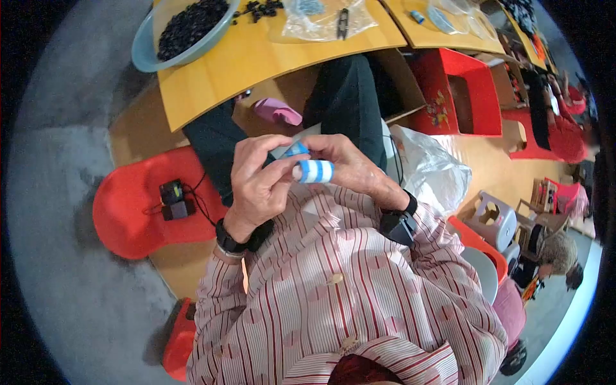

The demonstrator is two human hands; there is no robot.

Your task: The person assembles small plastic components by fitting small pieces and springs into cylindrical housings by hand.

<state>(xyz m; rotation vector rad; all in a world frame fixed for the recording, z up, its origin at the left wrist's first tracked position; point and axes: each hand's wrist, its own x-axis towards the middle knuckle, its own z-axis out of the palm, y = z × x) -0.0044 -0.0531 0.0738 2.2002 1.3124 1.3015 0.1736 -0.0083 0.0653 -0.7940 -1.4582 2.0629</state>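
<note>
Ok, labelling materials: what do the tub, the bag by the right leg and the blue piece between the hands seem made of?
Tub: probably plastic, smooth, translucent-looking. Bag: likely thin plastic film, glossy, crinkled. Blue piece: perhaps smooth plastic, bright sheen, but mostly hidden.

the one head view looks from the wearer's own head, forward and steeply down over the striped shirt, whose collar comes closest, at the bottom edge. the left hand and right hand lie near the middle, at close range, beyond the chest. farther off, the wooden table is cut by the top edge. the lens is very wide: straight edges bow, the corners go dark, and the view takes in grey floor at the left and, well away at the right edge, people tipped sideways
</note>
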